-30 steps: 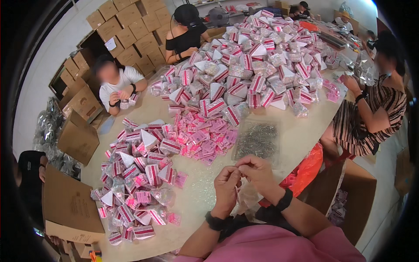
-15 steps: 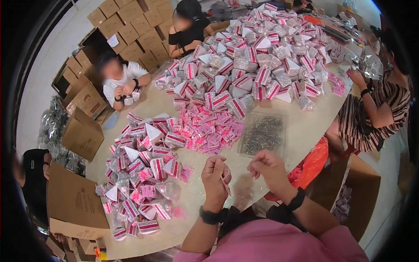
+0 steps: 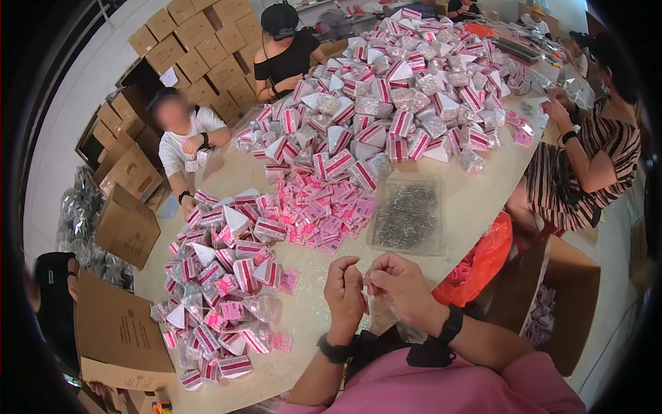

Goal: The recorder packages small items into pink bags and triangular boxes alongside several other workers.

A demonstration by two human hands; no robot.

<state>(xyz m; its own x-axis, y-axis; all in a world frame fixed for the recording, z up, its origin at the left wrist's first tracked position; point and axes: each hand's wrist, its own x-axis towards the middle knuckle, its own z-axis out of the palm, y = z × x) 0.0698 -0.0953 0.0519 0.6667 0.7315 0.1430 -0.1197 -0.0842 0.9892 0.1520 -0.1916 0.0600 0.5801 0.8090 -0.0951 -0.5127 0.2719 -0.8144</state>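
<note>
My left hand (image 3: 344, 293) is closed, its fingertips pinching a small thin pale card (image 3: 365, 301) seen edge-on. Right beside it, fingertips almost touching, my right hand (image 3: 398, 281) is pinched too; what it grips is too small to make out. Something clear, like a thin plastic bag (image 3: 386, 319), shows below the hands. Just beyond them lies a clear shallow tray (image 3: 441, 238) filled with small metal pins (image 3: 407, 212). Left of the tray is a loose heap of small pink cards (image 3: 324, 210).
Filled clear bags with pink-and-white headers form a near-left pile (image 3: 221, 276) and a large far heap (image 3: 393, 96). Cartons (image 3: 124, 331) flank the table on the left. To the right are a red plastic bag (image 3: 486, 262) and an open carton (image 3: 576, 297). Several people work around the table.
My right hand has moved left and down to meet the left, its fingers now pinched. At far left, a person's arm now reaches to the near pile. The view has shifted slightly.
</note>
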